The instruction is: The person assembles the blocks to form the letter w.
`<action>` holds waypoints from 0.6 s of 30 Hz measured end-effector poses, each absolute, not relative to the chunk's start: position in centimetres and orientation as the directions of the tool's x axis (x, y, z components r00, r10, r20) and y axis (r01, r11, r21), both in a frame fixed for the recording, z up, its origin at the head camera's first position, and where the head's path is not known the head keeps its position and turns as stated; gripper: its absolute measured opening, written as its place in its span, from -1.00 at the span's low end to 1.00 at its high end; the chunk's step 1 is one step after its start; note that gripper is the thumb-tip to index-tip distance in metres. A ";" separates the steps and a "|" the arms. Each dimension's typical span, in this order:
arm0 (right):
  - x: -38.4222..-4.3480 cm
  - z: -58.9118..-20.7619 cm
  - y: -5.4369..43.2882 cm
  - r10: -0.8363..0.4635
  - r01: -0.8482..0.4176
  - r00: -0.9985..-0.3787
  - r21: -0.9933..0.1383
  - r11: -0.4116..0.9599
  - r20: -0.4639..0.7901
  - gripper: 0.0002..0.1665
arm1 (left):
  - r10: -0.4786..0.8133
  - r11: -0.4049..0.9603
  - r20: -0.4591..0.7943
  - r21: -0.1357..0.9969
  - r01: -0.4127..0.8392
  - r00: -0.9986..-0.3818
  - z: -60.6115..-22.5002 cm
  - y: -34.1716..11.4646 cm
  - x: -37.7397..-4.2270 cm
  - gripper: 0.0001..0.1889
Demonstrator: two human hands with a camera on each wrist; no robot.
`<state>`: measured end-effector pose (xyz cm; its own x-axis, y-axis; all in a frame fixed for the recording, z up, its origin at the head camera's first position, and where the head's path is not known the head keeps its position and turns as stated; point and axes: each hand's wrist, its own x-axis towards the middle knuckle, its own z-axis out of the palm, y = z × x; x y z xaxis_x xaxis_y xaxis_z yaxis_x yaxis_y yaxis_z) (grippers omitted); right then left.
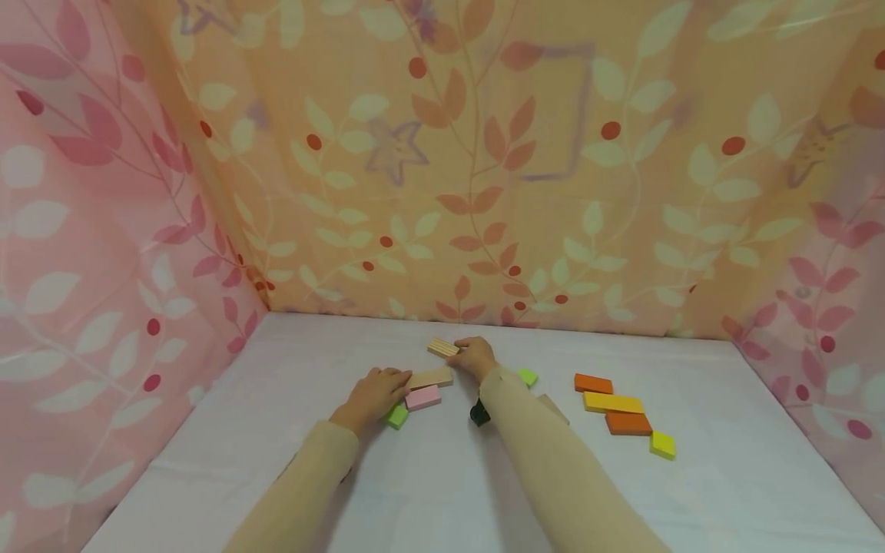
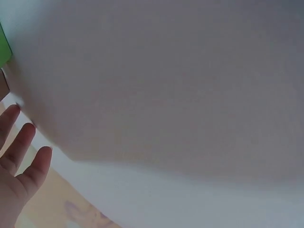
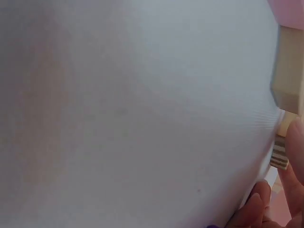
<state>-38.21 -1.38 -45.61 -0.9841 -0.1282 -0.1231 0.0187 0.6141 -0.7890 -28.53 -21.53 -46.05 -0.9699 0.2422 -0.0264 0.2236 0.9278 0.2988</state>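
Observation:
In the head view my right hand [image 1: 475,357] pinches a ridged, striped wooden block [image 1: 441,348] by its right end. The right wrist view shows that block's striped end [image 3: 279,153] between thumb and fingers. My left hand [image 1: 376,398] touches the left end of a plain wooden block [image 1: 432,378], its fingers loosely extended. Against that block's near side lies a pink block [image 1: 423,397]. A green block [image 1: 397,417] sits just below the left fingers, beside the pink one.
Right of the arms, an orange block [image 1: 593,383], a long yellow block [image 1: 613,402], another orange block [image 1: 628,423] and a small yellow block [image 1: 662,445] form a stepped row. Beside the right sleeve lie a light green block [image 1: 528,377], a beige block [image 1: 555,408] and a black object [image 1: 479,415].

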 end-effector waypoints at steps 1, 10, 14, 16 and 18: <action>-38.2 -45.6 -1.4 -0.127 0.015 -0.985 -0.785 0.619 -0.119 -0.47 | 0.236 0.927 -0.029 0.305 0.216 -0.971 -46.1 -21.6 -28.6 -0.57; -38.8 -46.2 -0.6 -0.174 -0.043 -0.981 -0.772 0.634 -0.089 -0.54 | 0.156 0.946 -0.043 0.294 0.137 -0.987 -46.1 -20.8 -29.7 -0.60; -38.7 -46.0 -0.1 -0.205 -0.065 -0.976 -0.794 0.604 -0.076 -0.52 | 0.106 0.944 -0.056 0.319 0.083 -0.993 -45.9 -20.5 -29.7 -0.61; -38.7 -45.8 0.2 -0.202 -0.061 -0.977 -0.808 0.585 -0.072 -0.50 | 0.089 0.939 -0.052 0.336 0.067 -0.995 -45.7 -20.4 -29.6 -0.62; -38.6 -45.6 0.5 -0.193 -0.046 -0.978 -0.830 0.555 -0.074 -0.49 | 0.076 0.935 -0.048 0.349 0.055 -0.996 -45.5 -20.3 -29.5 -0.63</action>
